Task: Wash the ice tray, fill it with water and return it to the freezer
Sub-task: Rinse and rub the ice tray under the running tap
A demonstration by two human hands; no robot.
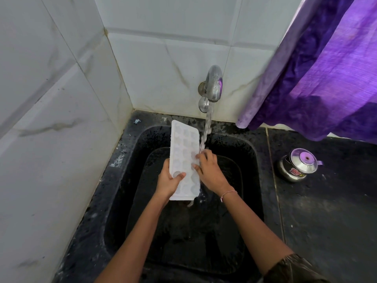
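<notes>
Head view: black sink [253, 160] below both hands; ice tray [184, 158] held over it. Left hand [168, 183] pinches the tray's edge; right hand [210, 170] fingers spread on cavities under tap [213, 84] stream. Washing underway; filling, freezing outstanding.

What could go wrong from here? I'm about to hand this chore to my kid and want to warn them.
The ice tray is wet and gripped mainly by the left hand at its near end; it could slip into the sink. The water stream lands at the tray's right edge by the right hand, so it may splash onto the counter near the steel pot. The tray is tilted, so it won't hold water until levelled.
</notes>
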